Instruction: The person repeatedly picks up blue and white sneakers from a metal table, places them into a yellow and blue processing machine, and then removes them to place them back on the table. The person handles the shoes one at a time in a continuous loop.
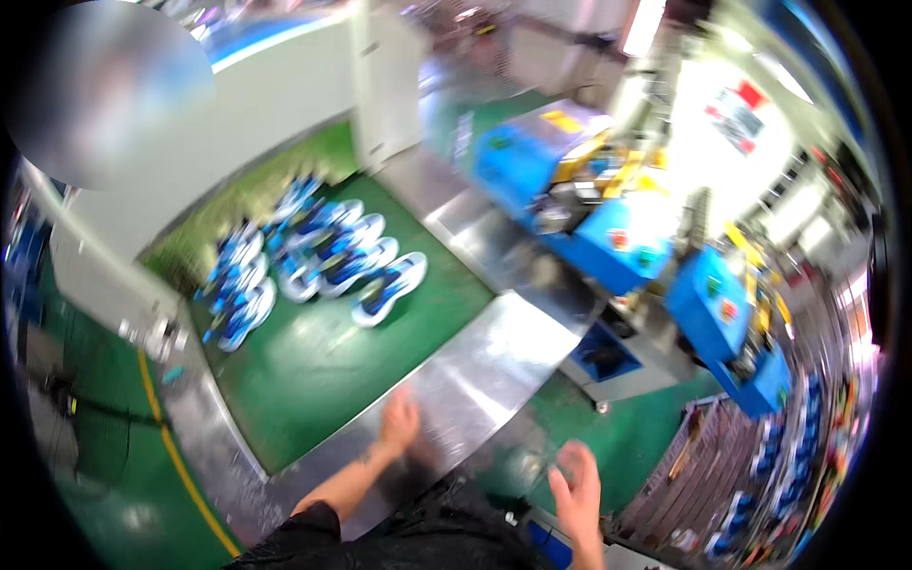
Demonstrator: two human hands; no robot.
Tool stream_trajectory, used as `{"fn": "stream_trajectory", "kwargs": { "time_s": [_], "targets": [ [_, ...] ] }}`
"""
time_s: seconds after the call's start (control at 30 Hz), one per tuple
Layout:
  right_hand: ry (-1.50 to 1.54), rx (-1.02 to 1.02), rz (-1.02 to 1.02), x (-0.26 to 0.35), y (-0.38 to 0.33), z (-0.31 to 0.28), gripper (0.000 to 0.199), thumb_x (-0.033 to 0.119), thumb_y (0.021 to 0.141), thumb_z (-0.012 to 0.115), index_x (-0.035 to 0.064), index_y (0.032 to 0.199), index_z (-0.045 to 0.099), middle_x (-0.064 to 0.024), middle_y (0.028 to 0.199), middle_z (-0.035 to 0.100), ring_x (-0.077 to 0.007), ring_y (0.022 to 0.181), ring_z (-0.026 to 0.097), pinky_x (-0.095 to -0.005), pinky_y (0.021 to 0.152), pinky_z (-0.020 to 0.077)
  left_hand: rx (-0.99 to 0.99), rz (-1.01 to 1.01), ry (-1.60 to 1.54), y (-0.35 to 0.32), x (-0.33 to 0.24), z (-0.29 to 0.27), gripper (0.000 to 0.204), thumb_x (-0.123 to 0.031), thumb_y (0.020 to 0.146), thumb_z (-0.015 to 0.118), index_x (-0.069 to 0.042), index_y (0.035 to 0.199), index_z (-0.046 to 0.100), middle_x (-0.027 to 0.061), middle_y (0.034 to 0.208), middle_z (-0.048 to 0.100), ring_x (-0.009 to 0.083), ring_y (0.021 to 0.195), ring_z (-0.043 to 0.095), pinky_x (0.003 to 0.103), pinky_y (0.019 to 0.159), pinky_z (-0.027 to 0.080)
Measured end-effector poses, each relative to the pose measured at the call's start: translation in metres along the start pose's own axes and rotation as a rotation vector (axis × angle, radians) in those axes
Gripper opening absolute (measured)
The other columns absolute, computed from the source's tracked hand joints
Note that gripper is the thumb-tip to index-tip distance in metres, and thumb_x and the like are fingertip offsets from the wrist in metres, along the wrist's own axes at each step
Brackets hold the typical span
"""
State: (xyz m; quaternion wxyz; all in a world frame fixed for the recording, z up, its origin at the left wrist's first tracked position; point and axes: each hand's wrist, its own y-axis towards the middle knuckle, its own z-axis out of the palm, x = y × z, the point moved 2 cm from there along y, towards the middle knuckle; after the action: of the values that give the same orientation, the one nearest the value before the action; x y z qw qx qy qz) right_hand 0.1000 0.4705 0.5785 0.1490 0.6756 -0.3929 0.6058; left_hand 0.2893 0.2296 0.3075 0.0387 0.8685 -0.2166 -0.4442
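Observation:
My left hand [401, 418] hovers over, or rests on, the metal border [475, 375] of a green work surface; which of these I cannot tell. Motion blur smears its fingers, and nothing is seen in them. To the right, my right hand [578, 492] is raised past the metal border, thumb and fingers apart, with nothing in it. Several blue and white sneakers lie in rows on the green surface [313, 380], beyond my left hand. The closest one is a single sneaker [389, 290] at the right end of the group. Neither hand touches a shoe.
Blue machines [622, 242] with coloured buttons stand at the right. A slatted rack [698, 465] sits at the lower right, beside more blue and white shoes [793, 465]. A pale partition [256, 104] closes the far side. A yellow line [171, 446] crosses the floor at left.

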Motion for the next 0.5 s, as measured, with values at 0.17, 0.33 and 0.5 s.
{"fn": "stream_trajectory", "kwargs": {
  "time_s": [0.17,0.33,0.5],
  "targets": [
    [-0.161,0.461,0.246,0.023,0.17,0.218,0.092,0.028,0.087,0.071,0.0012,0.151,0.011,-0.027,0.152,0.022,-0.0369,0.141,0.027,-0.0474,0.11,0.0325,-0.351,-0.452,0.588,-0.01,0.193,-0.195,0.047,-0.016,0.091,0.054,0.005,0.131,0.044,0.0271,0.135,0.046,0.0423,0.128,0.04,0.05,0.109,0.029],
    [-0.201,-0.096,0.188,-0.043,0.32,0.458,0.096,0.035,0.075,0.079,-0.0123,0.135,0.02,-0.0333,0.124,0.05,-0.0391,0.113,0.056,-0.0453,0.096,0.0452,-0.411,-0.527,0.612,-0.013,0.241,-0.203,0.045,-0.016,0.093,0.053,-0.001,0.134,0.045,0.0139,0.142,0.044,0.0348,0.131,0.039,0.045,0.11,0.029],
    [-0.24,-0.273,0.042,-0.081,0.318,0.478,0.081,0.019,0.078,0.076,-0.0051,0.137,0.025,-0.0284,0.122,0.054,-0.0393,0.109,0.058,-0.0471,0.094,0.0463,-0.388,-0.654,0.588,-0.028,0.228,-0.224,0.043,-0.011,0.092,0.053,-0.002,0.134,0.047,0.0123,0.142,0.045,0.0339,0.13,0.04,0.043,0.109,0.03]
  ]
}}
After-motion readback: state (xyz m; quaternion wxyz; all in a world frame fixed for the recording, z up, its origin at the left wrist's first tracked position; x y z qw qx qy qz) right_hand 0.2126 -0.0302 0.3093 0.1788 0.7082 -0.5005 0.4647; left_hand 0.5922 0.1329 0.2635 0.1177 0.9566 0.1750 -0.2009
